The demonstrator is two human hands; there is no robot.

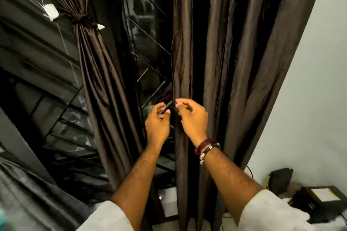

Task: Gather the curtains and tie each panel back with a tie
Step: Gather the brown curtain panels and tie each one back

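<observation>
wall: pale plain wall (317, 73), fills right side, meets right curtain edge
window: dark glass with thin black metal grille (148, 56), seen in gap between the two panels and left of the tied one
right panel: dark brown shiny curtain (234, 58), hangs loose in long vertical folds, not tied, runs from top of frame down past the arms
left panel: same brown fabric (97, 73), gathered tight, flares out below the tie
tie: brown band (81, 19) knotted round left panel high up, white fabric bits beside it at left and right
grey fabric: dark ribbed cloth (28, 193), bottom left corner, blurred
clutter: dark box-like items and a cable (319, 199) low at right by the wall, too blurred to name
sleeves: white, both forearms, pushed up
left hand: (157, 122) raised at inner edge of right panel, fingers curled, grip pinching a thin dark strip (168, 104); cannot tell if strip is a tie or curtain edge
right hand: (193, 116) just beside left hand, thumb and fingers pinching the right panel's inner edge fold
bracelets: maroon thread and black beaded band (207, 146) on right wrist
</observation>
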